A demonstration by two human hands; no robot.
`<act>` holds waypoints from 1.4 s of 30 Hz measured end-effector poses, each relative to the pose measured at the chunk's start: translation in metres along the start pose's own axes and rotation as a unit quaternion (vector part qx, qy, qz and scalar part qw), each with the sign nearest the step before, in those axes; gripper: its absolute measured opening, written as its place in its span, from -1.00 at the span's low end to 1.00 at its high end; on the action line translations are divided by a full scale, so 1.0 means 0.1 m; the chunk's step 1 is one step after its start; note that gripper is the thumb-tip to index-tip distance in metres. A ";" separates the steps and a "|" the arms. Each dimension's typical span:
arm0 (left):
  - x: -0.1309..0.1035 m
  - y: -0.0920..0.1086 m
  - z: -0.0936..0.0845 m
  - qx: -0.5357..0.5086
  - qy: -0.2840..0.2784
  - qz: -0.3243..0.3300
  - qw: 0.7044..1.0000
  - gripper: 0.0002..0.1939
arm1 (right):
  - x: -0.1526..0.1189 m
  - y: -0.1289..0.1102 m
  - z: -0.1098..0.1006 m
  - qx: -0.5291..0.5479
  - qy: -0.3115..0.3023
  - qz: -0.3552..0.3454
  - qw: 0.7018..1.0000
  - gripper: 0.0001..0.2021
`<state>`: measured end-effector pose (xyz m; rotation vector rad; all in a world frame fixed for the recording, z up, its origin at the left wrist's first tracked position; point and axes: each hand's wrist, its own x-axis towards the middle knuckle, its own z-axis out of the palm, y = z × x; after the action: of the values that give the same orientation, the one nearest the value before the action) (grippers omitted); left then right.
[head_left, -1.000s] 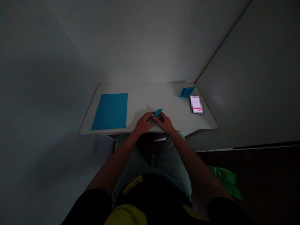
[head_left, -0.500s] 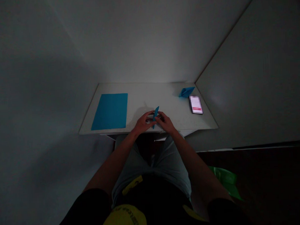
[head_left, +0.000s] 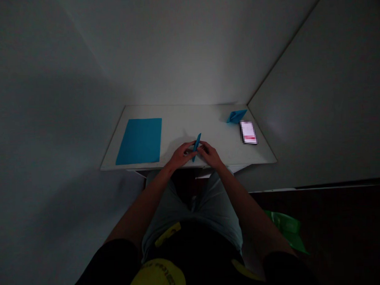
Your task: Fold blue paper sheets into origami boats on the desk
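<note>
Between my two hands, over the table's front edge area, a small folded blue paper (head_left: 196, 144) stands tilted, seen nearly edge-on. My left hand (head_left: 181, 154) grips it from the left with thumb and fingers. From the right, my right hand (head_left: 210, 154) pinches the same paper. Some fingertips are hidden behind the paper. A flat blue sheet (head_left: 139, 141) lies on the left part of the white table (head_left: 189, 113). Another folded blue paper piece (head_left: 237, 116) rests at the back right.
A phone (head_left: 248, 132) with a lit, pixelated screen lies at the table's right side. White walls rise behind and beside the table. Something green (head_left: 288, 228) is on the dark floor at the lower right.
The folded paper between my hands has turned slightly and looks narrower, more edge-on. Both hands have barely moved and still hold it.
</note>
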<state>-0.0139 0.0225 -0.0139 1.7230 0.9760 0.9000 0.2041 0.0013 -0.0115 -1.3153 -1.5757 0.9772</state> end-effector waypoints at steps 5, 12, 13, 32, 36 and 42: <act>0.02 -0.06 0.03 -0.003 0.028 -0.015 0.999 -0.38 | 0.00 0.04 -0.01 -0.001 0.014 -0.005 1.000 -0.46; 0.04 -0.09 0.00 -0.010 0.088 0.002 0.996 -0.54 | -0.03 0.05 -0.01 0.003 0.040 -0.002 0.999 -0.57; 0.04 -0.08 -0.03 -0.007 0.092 0.005 0.996 -0.56 | -0.02 0.05 -0.02 0.008 0.044 0.001 0.999 -0.58; 0.15 -0.02 -0.04 -0.039 0.083 -0.076 0.993 -0.58 | 0.09 0.08 0.05 0.020 0.056 0.018 0.998 -0.51; 0.19 0.01 -0.03 -0.075 0.113 -0.064 0.989 -0.55 | 0.12 0.07 0.08 0.037 0.076 0.020 0.996 -0.50; 0.17 -0.02 -0.03 -0.138 0.177 -0.071 0.972 -0.55 | 0.11 0.08 0.06 0.079 0.115 0.025 0.990 -0.49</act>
<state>-0.0096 0.0398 -0.0126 1.2656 1.1291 1.2122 0.2002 0.0136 -0.0199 -1.3098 -1.2717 0.9253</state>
